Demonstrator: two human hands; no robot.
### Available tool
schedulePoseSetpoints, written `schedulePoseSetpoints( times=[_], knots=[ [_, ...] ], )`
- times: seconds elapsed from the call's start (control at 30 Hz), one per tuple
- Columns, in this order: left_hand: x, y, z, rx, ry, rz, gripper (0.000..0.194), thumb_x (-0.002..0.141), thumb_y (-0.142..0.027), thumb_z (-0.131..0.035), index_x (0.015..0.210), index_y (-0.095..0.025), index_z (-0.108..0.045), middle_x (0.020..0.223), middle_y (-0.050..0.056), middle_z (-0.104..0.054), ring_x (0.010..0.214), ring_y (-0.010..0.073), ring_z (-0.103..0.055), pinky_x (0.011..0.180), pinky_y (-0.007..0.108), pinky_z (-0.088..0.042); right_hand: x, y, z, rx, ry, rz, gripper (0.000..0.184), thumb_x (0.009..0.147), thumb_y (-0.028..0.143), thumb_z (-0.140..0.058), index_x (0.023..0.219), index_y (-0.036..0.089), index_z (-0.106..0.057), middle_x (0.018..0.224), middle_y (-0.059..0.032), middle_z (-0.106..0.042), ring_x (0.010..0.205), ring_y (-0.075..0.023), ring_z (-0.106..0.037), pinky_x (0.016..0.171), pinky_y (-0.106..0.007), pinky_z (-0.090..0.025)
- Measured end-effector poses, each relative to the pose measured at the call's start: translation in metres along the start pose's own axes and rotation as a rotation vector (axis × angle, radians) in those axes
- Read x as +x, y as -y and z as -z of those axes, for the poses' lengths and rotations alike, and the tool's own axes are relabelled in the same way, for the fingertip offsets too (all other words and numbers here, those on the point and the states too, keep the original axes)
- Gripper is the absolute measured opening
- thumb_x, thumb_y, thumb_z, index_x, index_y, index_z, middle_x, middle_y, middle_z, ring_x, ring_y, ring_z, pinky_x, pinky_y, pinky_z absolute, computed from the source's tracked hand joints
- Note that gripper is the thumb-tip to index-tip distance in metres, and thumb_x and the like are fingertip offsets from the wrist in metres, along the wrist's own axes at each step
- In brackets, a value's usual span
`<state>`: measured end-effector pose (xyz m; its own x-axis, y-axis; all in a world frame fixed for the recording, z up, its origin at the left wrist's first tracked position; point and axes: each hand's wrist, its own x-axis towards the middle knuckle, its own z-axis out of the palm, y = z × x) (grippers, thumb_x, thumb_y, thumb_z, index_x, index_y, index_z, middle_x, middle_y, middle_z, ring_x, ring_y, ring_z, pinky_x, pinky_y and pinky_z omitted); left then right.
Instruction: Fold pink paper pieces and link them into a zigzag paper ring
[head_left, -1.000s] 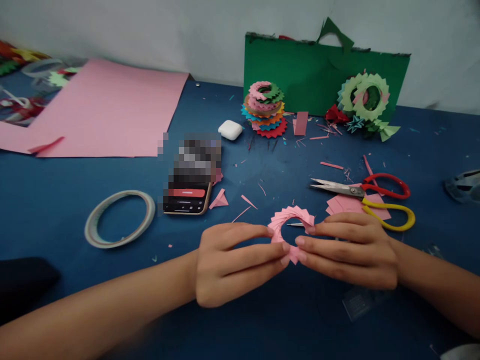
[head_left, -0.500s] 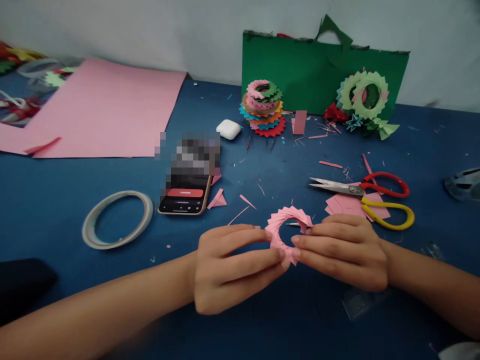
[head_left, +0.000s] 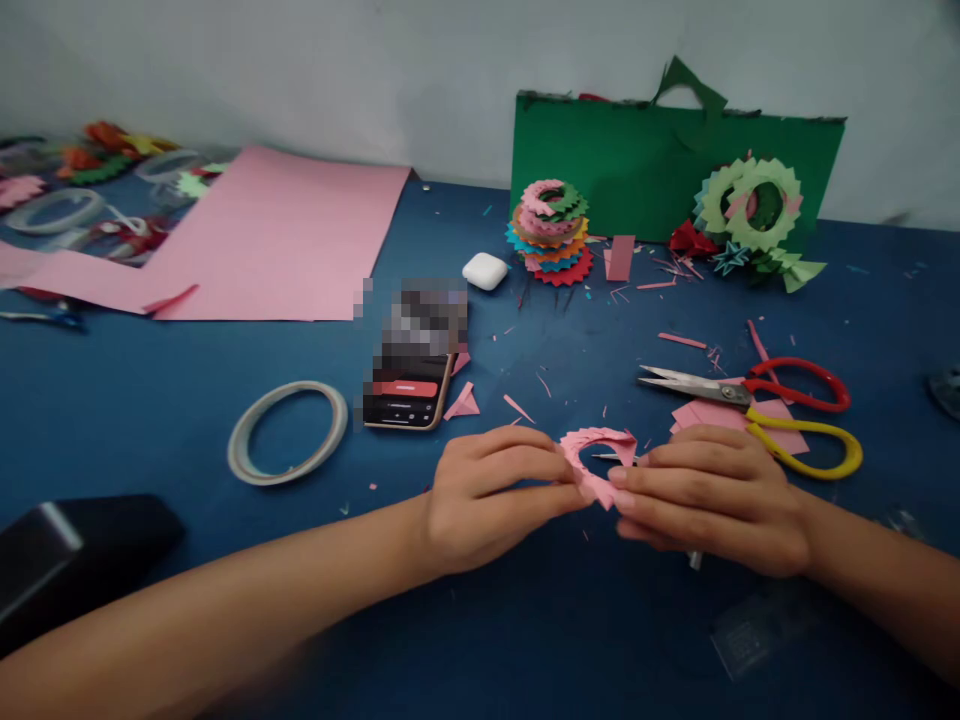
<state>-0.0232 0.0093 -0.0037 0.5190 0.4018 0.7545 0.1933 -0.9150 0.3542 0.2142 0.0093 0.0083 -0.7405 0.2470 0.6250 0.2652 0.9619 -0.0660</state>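
A pink folded-paper ring [head_left: 592, 438], made of overlapping pointed pieces, is between my two hands above the blue table. My left hand [head_left: 499, 500] pinches its left side, the fingertips pressed on the lower left rim. At the right, my right hand [head_left: 720, 505] has its fingers closed on the ring's edge, thumb hidden. Through the ring's opening shows a thin pale metal tip [head_left: 611, 457]; whether it is held or lies on the table I cannot tell. Just beyond my right hand lie scissors [head_left: 727, 392] with red and yellow handles, on pink paper pieces [head_left: 701, 415].
A tape roll [head_left: 236, 445], a phone [head_left: 409, 400] and a white earbud case [head_left: 485, 270] lie to the left and middle. Behind stand stacked paper rings [head_left: 551, 235] and a green board [head_left: 600, 150]. A large pink sheet [head_left: 292, 240] lies at the back left, paper scraps around.
The view has shifted left, so everything sits further right in the picture. The ring now appears flatter, tilted away, still between both hands. My left fingers have drawn closer together.
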Motion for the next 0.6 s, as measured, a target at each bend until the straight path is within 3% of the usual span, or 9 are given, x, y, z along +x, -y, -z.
schedulePoseSetpoints(
  times=[0.13,0.43,0.53,0.6],
  knots=[
    [-0.003,0.001,-0.005,-0.048,-0.01,0.017,0.008,0.083,-0.008,-0.059,0.085,-0.01,-0.066,0.076,0.006,-0.07,0.076,0.0141,-0.065,0.07,0.024,-0.058,-0.003,0.001,-0.002,0.049,-0.012,-0.033,0.02,0.09,0.01,-0.049,0.1,0.017,-0.065,0.096,-0.0011,-0.072,0.089,-0.0105,-0.063,0.071,-0.024,-0.05],
    [-0.009,-0.001,-0.007,0.008,-0.003,-0.1,0.014,0.074,-0.006,-0.07,0.087,-0.01,-0.067,0.076,0.003,-0.071,0.074,0.0132,-0.066,0.07,0.02,-0.057,-0.003,0.005,-0.004,0.078,-0.013,-0.003,0.023,0.093,0.009,-0.043,0.103,0.015,-0.063,0.096,-0.0019,-0.072,0.087,-0.009,-0.064,0.074,-0.023,-0.049],
    [-0.006,-0.001,-0.008,-0.031,0.025,-0.027,0.011,0.078,-0.007,-0.065,0.088,-0.01,-0.065,0.078,0.005,-0.07,0.073,0.0127,-0.065,0.067,0.021,-0.056,-0.003,0.001,-0.006,0.139,-0.014,-0.052,0.021,0.091,0.008,-0.047,0.104,0.014,-0.063,0.093,-0.0043,-0.072,0.086,-0.0109,-0.065,0.073,-0.025,-0.05],
    [0.002,0.002,-0.001,-0.018,0.046,0.045,0.007,0.081,-0.011,-0.062,0.087,-0.01,-0.065,0.08,0.006,-0.069,0.073,0.0126,-0.065,0.067,0.021,-0.055,-0.003,0.0,-0.01,0.266,-0.071,-0.181,0.02,0.089,0.009,-0.052,0.103,0.016,-0.063,0.089,-0.0049,-0.072,0.083,-0.0125,-0.067,0.071,-0.025,-0.052]
  ],
)
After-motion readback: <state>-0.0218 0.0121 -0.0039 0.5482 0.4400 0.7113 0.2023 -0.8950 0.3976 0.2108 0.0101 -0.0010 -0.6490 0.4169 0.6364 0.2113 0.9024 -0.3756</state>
